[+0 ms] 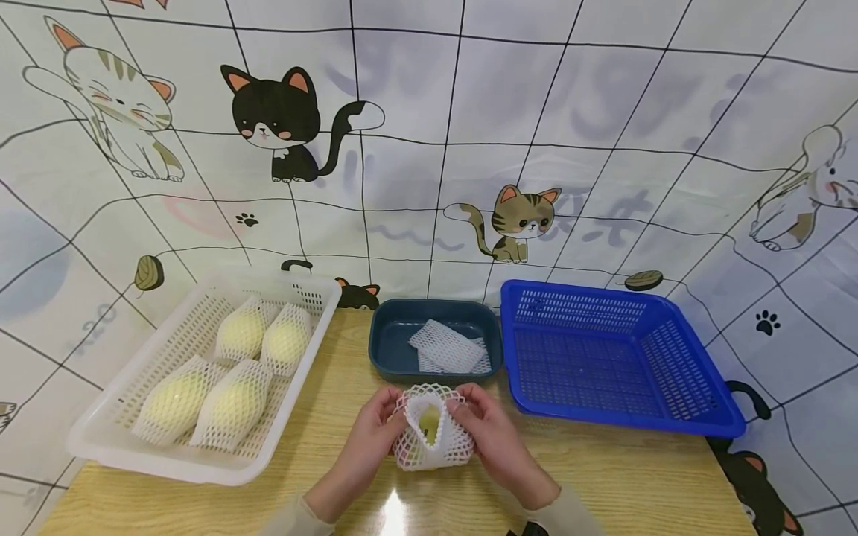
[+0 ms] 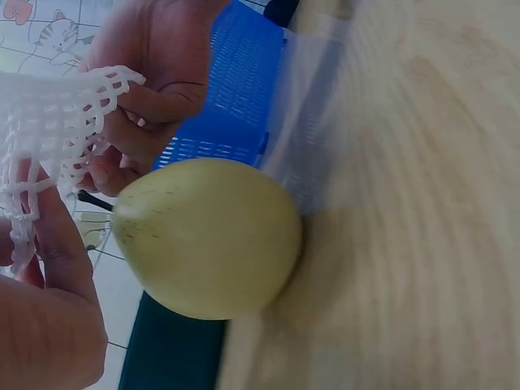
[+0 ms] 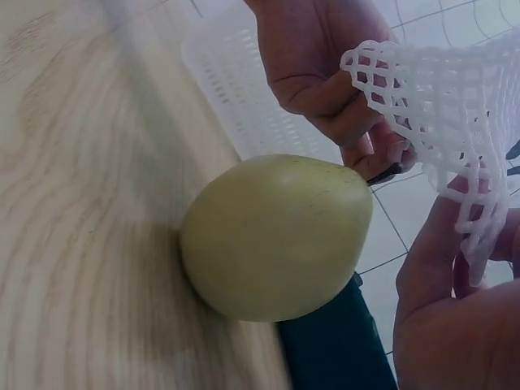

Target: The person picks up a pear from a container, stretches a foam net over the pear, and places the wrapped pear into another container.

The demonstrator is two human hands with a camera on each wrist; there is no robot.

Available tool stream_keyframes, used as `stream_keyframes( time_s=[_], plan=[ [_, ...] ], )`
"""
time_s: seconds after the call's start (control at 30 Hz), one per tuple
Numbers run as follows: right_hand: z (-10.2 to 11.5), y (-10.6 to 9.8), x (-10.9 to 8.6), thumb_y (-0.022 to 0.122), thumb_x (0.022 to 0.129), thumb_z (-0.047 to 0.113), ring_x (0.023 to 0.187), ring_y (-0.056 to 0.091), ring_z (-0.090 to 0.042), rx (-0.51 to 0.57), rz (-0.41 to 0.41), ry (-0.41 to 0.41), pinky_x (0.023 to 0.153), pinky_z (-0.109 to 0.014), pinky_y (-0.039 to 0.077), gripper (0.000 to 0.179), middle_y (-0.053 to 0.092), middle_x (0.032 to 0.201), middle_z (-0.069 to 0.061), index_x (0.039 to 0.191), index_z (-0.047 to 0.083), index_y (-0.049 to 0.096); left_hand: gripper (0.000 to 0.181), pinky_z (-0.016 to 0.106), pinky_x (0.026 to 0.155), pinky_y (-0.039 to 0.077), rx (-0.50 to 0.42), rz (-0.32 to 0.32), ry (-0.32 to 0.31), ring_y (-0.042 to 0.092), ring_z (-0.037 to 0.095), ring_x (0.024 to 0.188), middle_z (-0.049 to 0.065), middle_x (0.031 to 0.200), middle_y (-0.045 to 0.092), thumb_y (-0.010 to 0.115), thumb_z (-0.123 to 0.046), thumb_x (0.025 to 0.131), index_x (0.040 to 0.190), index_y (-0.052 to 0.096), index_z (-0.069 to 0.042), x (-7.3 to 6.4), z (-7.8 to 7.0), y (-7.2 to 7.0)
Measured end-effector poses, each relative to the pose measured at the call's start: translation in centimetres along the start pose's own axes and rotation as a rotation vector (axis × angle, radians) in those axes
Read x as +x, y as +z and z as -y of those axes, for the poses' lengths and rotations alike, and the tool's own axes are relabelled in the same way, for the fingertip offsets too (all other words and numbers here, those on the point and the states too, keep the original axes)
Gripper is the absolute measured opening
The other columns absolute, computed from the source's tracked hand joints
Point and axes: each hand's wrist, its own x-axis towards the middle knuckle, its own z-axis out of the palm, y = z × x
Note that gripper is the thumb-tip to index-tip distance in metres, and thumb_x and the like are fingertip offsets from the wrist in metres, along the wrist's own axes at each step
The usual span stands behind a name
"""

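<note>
Both hands hold a white foam fruit net [image 1: 410, 455] in front of me, its mouth spread between them. My left hand [image 1: 362, 445] pinches the net's left edge, and my right hand [image 1: 501, 447] pinches its right edge. Directly below the net, a yellow-green pear [image 2: 207, 240] stands upright on the table with its dark stem upward. In the right wrist view, the pear [image 3: 276, 240] is bare and the net [image 3: 431, 93] hangs above it, apart from its body. From the head view, only a bit of the pear shows through the net's opening.
At left, a white basket [image 1: 284, 420] contains several pale yellow fruits [image 1: 234, 406] in foam nets. Behind the hands, a dark teal tray [image 1: 389, 357] holds folded foam nets [image 1: 449, 348]. A blue basket [image 1: 576, 372] stands at right on the wooden table [image 1: 623, 484], before a cat-patterned backdrop.
</note>
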Motion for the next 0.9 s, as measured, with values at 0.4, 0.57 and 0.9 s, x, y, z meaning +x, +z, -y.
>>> stream_keyframes(
  time_s=[0.4, 0.57, 0.9],
  plan=[
    [-2.3, -0.5, 0.3, 0.055, 0.105, 0.01, 0.093, 0.064, -0.015, -0.038, 0.032, 0.036, 0.075, -0.029, 0.057, 0.026, 0.065, 0.106, -0.004, 0.125, -0.005, 0.048, 0.032, 0.029, 0.068, 0.057, -0.028, 0.033, -0.057, 0.067, 0.015, 0.089, 0.007, 0.105, 0.069, 0.062, -0.022, 0.106, 0.119, 0.05, 0.004, 0.0, 1.9, -0.7],
    [-2.7, -0.5, 0.5, 0.055, 0.105, 0.011, 0.095, 0.061, -0.013, -0.069, 0.02, 0.019, 0.079, -0.027, 0.054, 0.024, 0.064, 0.105, -0.004, 0.122, -0.006, 0.05, 0.031, 0.027, 0.066, 0.055, -0.026, 0.022, -0.079, 0.065, 0.014, 0.085, 0.005, 0.099, 0.069, 0.06, -0.026, 0.106, 0.117, 0.05, 0.001, 0.2, 2.5, -1.0],
    [-3.1, -0.2, 0.9, 0.06, 0.106, 0.022, 0.089, 0.062, -0.015, -0.103, -0.007, 0.029, 0.074, -0.027, 0.053, 0.03, 0.064, 0.098, -0.004, 0.118, -0.004, 0.055, 0.031, 0.025, 0.062, 0.052, -0.019, -0.03, -0.101, 0.062, 0.013, 0.078, 0.003, 0.091, 0.067, 0.058, -0.028, 0.108, 0.116, 0.051, 0.0, 0.4, 3.6, -1.5]
  ],
)
